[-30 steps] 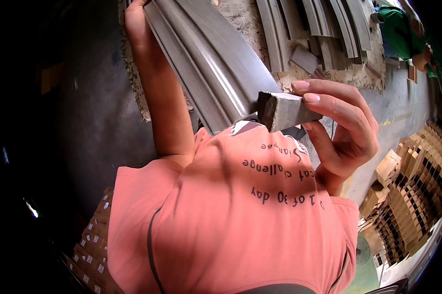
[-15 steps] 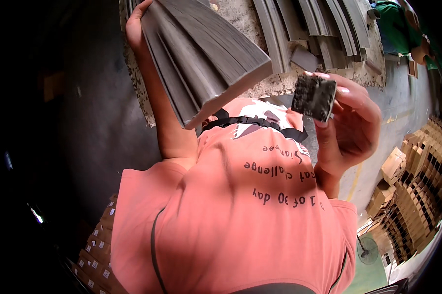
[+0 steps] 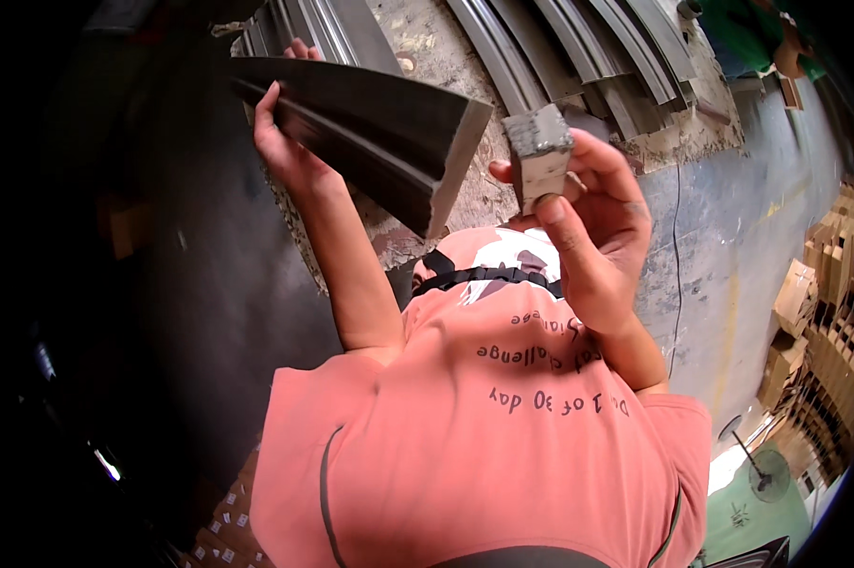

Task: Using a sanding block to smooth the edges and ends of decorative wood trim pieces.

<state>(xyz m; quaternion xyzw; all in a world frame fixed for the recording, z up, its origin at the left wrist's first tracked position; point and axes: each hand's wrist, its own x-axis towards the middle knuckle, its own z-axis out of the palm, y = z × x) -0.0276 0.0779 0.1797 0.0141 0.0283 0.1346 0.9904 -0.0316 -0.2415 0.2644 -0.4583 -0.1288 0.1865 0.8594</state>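
My left hand (image 3: 290,142) grips a long dark grey moulding (image 3: 370,133) from its far left side, fingers wrapped over the edges. The moulding has a ridged profile and is tilted, its pale cut end facing my right. In my right hand (image 3: 602,213) a small worn sanding block (image 3: 542,156) is pinched between thumb and fingers. Dusty pale grey covers one side of the block, and its top is rough with dark specks. Block and moulding are apart, the block just right of the moulding's near end.
Several grey mouldings (image 3: 578,43) lie side by side on the worn worktable (image 3: 422,47), with more at its far left (image 3: 318,33). A person in green (image 3: 753,38) is at the far right. Stacked cardboard (image 3: 824,312) and a standing fan (image 3: 769,473) are at the right.
The moulding has swung away and lower, turning its ridged face and end. My right hand has moved left with the block and rotated it, so a paler side shows.
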